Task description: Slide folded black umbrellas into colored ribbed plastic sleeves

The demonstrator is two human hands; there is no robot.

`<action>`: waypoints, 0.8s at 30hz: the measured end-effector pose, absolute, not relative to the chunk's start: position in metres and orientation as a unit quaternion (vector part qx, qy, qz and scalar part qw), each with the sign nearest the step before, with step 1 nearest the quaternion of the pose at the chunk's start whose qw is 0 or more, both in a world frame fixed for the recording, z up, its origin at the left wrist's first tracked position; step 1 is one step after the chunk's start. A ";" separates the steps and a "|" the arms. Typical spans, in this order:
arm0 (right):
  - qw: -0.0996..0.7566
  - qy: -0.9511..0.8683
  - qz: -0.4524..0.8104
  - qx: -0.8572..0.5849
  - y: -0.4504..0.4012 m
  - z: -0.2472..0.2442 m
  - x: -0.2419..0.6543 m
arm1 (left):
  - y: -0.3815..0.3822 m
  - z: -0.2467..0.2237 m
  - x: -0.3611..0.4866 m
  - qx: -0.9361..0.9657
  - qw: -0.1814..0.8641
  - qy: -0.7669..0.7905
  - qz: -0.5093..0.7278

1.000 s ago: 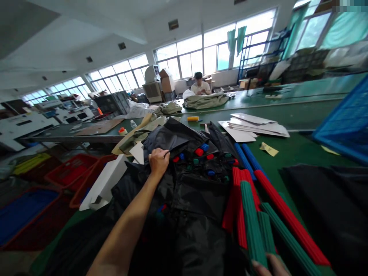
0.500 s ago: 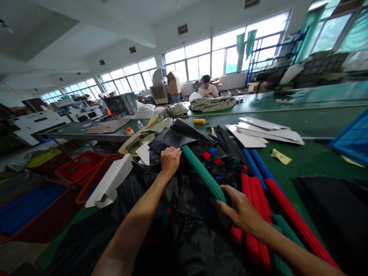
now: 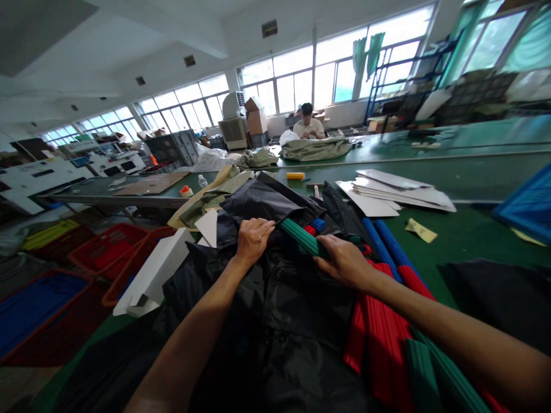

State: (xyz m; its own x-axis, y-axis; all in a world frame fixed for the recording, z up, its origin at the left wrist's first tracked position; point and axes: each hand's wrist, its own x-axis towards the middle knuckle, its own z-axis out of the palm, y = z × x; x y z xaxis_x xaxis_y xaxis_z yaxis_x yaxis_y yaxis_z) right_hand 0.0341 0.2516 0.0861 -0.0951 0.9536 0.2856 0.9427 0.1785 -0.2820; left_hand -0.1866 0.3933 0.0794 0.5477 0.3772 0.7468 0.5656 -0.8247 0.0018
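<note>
Ribbed green rod lies under right hand, just beside left hand.

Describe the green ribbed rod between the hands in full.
The green ribbed rod is straight, with lengthwise ridges, and its material is unclear. It slants across black fabric, its lower end gripped by the right hand. Its upper end meets the fabric beside the left hand, which is not touching it.
</note>
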 end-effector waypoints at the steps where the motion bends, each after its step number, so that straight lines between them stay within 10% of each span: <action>1: 0.201 -0.737 0.012 -0.645 0.260 0.092 0.031 | 0.394 0.080 -0.187 -0.874 0.112 -0.264 -0.392; 15: 0.302 -0.628 0.077 -0.713 0.379 0.117 -0.021 | 0.410 0.079 -0.186 -0.802 -0.075 -0.316 -0.501; 24: 0.349 -0.405 0.025 -0.845 0.253 0.029 0.172 | 0.407 0.063 -0.192 -0.794 0.002 -0.361 -0.488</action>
State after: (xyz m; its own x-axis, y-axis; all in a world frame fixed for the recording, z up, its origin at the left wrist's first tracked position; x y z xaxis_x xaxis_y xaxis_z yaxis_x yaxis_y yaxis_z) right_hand 0.1724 0.2534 0.0290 0.6703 0.7022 0.2401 0.6671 -0.4285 -0.6094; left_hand -0.1922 0.4065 0.0633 0.2621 0.5720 0.7773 0.5766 -0.7387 0.3491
